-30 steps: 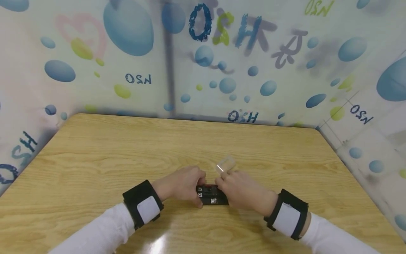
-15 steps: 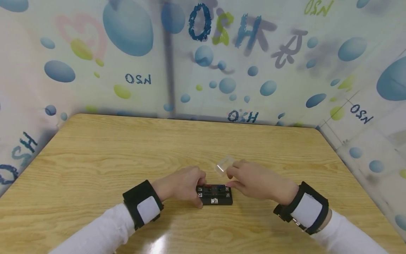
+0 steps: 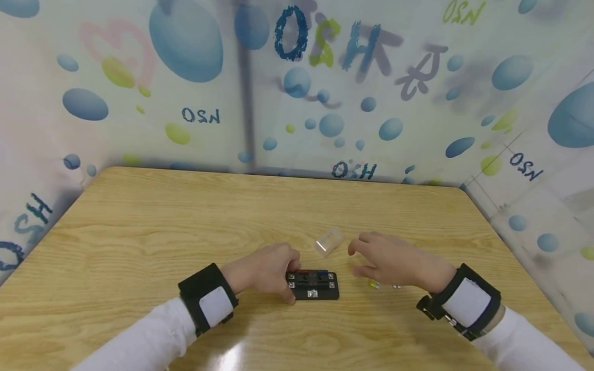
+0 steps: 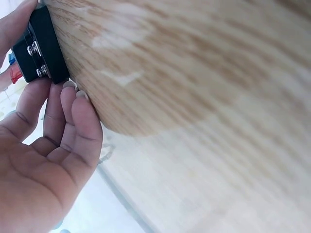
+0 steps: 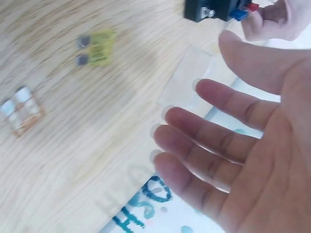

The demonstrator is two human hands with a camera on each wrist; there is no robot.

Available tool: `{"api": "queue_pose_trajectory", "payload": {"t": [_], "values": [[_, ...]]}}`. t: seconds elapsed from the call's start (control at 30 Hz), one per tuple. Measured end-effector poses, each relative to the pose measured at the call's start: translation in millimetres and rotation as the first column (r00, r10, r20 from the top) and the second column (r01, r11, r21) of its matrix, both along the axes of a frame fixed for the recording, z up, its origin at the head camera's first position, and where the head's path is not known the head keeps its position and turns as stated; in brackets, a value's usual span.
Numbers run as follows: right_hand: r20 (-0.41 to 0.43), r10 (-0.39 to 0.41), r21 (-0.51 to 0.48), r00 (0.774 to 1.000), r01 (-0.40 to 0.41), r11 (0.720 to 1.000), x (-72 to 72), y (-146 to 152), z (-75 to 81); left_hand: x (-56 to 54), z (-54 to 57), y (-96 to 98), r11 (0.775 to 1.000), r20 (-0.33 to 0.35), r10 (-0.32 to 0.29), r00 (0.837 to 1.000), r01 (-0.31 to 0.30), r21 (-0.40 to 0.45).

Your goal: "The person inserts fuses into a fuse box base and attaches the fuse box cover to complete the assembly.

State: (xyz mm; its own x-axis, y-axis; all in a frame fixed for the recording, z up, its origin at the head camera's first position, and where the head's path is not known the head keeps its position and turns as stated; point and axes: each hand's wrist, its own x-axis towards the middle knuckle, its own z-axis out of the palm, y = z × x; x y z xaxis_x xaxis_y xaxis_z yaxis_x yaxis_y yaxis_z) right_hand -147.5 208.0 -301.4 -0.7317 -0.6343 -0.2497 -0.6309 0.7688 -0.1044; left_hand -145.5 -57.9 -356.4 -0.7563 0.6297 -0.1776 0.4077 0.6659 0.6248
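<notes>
A black fuse block [image 3: 317, 292] with metal screw terminals lies on the wooden table, a red blade fuse [image 4: 16, 73] and a blue one [image 5: 238, 14] standing in it. My left hand [image 3: 266, 269] grips the block's left end between thumb and fingers. To the right of it, my right hand [image 3: 394, 259] is held over the table, fingers spread and relaxed, with nothing in them. Below that hand are a yellow blade fuse [image 5: 101, 47] and an orange-brown blade fuse [image 5: 25, 112], each with two prongs.
A clear plastic cover [image 3: 329, 242] lies behind the block, left of the right hand's fingertips. The wooden table [image 3: 185, 216] runs back to a wall [image 3: 209, 139] printed with blue and green drops.
My right hand has left the block's right end and moved right, its fingers opening out. The block's right side and the two loose fuses have come into view. The left hand keeps its grip.
</notes>
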Motion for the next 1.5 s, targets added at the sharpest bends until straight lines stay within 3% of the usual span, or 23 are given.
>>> {"api": "queue_pose_trajectory", "payload": {"t": [0.27,0.63,0.83,1.07,1.3,1.5], "values": [[0.130,-0.107,0.040,0.986,0.103,0.994,-2.0,10.6,-2.3,-1.6,-1.0,0.5,1.000,0.004,-0.010,1.000,0.010,-0.013],[0.198,-0.172,0.031,0.965,0.170,0.985,6.3,31.1,-10.2,-0.4,0.6,0.1,1.000,0.006,-0.004,1.000,0.004,-0.007],[0.176,-0.135,0.023,0.975,0.133,0.991,5.9,46.6,-19.4,-1.5,-0.7,-0.2,1.000,-0.008,-0.011,1.000,0.011,-0.017],[0.212,-0.149,-0.003,0.966,0.153,0.988,4.7,56.4,-25.8,-2.0,-1.9,-0.3,1.000,-0.006,-0.018,1.000,0.018,-0.009],[0.208,-0.072,-0.094,0.975,0.093,0.991,2.4,64.2,-31.7,-1.1,-0.6,-0.2,1.000,0.006,-0.013,1.000,0.013,0.000],[0.220,-0.060,-0.123,0.974,0.089,0.988,1.6,64.2,-32.6,-2.2,-1.5,0.3,1.000,0.004,-0.013,1.000,0.013,-0.010]]}}
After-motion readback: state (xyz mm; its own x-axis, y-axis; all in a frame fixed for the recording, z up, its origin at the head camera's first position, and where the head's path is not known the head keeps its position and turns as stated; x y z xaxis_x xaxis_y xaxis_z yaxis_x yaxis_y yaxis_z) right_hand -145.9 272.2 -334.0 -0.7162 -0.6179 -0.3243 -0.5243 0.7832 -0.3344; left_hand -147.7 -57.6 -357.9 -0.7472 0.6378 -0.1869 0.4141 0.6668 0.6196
